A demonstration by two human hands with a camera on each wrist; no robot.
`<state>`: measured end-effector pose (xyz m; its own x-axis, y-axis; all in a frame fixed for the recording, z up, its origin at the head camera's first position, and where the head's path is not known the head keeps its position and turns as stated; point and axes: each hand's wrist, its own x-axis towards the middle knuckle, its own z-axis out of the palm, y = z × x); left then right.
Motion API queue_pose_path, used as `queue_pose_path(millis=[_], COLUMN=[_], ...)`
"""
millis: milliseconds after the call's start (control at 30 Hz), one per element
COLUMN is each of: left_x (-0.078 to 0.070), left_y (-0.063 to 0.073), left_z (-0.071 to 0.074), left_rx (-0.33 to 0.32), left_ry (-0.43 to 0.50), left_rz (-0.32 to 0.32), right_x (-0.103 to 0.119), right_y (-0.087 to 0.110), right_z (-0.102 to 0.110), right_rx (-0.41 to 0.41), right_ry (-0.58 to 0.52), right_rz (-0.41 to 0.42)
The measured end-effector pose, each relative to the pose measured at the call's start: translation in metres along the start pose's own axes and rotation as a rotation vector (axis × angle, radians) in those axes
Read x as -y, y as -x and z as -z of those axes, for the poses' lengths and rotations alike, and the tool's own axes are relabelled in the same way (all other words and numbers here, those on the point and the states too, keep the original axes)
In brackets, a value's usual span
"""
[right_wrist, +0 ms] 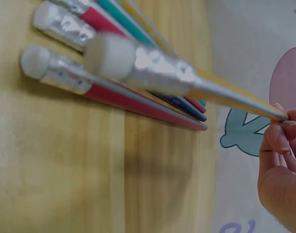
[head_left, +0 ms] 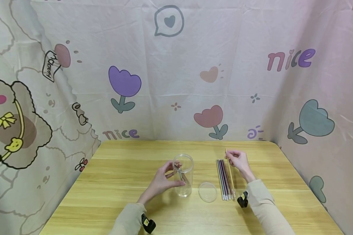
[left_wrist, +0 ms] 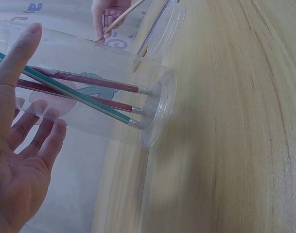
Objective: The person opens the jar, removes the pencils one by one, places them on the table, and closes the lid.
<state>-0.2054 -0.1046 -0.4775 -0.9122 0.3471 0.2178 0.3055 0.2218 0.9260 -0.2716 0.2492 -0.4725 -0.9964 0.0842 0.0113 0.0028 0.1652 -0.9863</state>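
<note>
My left hand point(head_left: 161, 181) grips a clear plastic jar point(head_left: 183, 192) standing upright, thumb on one side and fingers on the other. Inside the jar lean red pencils point(left_wrist: 109, 86) and a teal pencil point(left_wrist: 82, 98), eraser ends down at the base. With thumb and fingertips, my right hand point(head_left: 237, 160) pinches a yellow pencil point(right_wrist: 225, 92) by its far end. That pencil's white eraser end is close to the right wrist camera, above the other pencils. A row of several loose pencils point(head_left: 224, 179) lies just left of the right hand.
A clear round lid point(head_left: 207, 192) lies flat on the wooden table point(head_left: 129, 163), between the jar and the loose pencils. Printed fabric point(head_left: 170, 65) hangs behind the table and along both sides. Each wrist wears a small black camera point(head_left: 148, 224).
</note>
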Motion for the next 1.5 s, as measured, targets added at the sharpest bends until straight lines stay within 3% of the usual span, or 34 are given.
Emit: queue_pose_path(millis=[933, 1500], left_x=[0.000, 0.000], left_y=[0.000, 0.000], left_z=[0.001, 0.000], left_rx=[0.004, -0.004], left_ry=[-0.009, -0.007], left_rz=[0.000, -0.009], right_x=[-0.023, -0.035], right_y=[-0.001, -0.003], right_z=[0.009, 0.012], right_rx=[0.042, 0.172], right_ry=[0.048, 0.048], right_rz=[-0.028, -0.071])
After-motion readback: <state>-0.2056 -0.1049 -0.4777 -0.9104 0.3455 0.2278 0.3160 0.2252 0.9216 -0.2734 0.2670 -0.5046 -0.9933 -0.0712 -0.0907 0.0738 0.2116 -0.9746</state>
